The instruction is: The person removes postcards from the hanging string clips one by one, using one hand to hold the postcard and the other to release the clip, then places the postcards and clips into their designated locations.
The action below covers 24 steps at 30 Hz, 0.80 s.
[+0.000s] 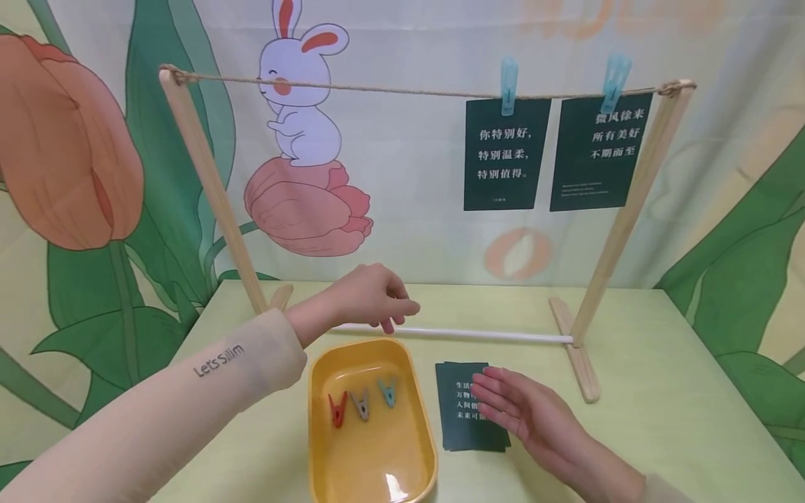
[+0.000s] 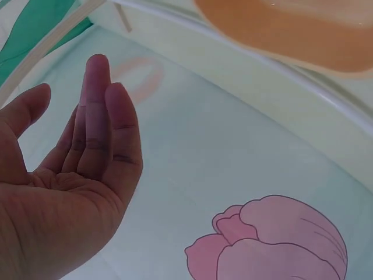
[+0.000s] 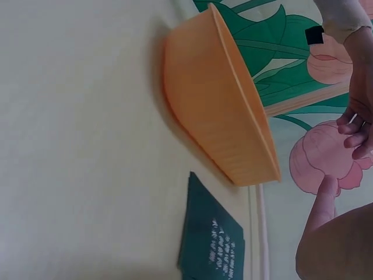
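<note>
Honestly, with left hand (image 1: 371, 295) empty and loosely curled, right hand (image 1: 534, 416) empty with straight fingers by the cards (image 1: 464, 412) on the surface (image 1: 666, 426), I'd pinch only the top one's edge.

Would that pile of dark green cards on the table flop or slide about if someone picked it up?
The card pile would probably stay fairly stiff, as the hanging cards look flat under one clip each. It looks thin, so it's likely light. Its cards may slide apart, since their edges don't line up.
</note>
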Available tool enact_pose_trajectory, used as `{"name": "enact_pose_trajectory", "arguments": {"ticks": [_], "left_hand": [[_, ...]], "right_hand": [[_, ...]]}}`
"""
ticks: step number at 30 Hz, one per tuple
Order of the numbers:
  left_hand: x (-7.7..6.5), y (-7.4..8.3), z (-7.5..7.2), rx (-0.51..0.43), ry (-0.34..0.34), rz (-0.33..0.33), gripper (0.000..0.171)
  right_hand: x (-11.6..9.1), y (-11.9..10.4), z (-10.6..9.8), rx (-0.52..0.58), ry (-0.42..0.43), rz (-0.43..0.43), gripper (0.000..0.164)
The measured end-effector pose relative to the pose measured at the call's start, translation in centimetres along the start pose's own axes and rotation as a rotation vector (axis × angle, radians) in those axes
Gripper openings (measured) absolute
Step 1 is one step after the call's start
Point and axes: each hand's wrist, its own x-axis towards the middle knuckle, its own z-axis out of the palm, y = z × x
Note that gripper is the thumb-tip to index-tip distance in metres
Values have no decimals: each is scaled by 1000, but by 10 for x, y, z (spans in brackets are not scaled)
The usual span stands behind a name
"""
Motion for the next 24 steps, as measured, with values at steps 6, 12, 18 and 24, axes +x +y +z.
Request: {"name": "enact_pose_trajectory", "arguments": {"ticks": [6,12,18,24], "left_hand": [[3,10,-8,-23,59,111,15],[7,14,-17,-66,104,175,16],[10,22,-30,-82,153,195,16],[11,40,-46,-11,199,220,16]], "right_hand": [[9,-11,9,26,-7,-47,45],[16,-20,18,39,-16,-95,42],[22,-33,24,42,-9,-124,40],[27,-45,29,25,4,-152,40]]}}
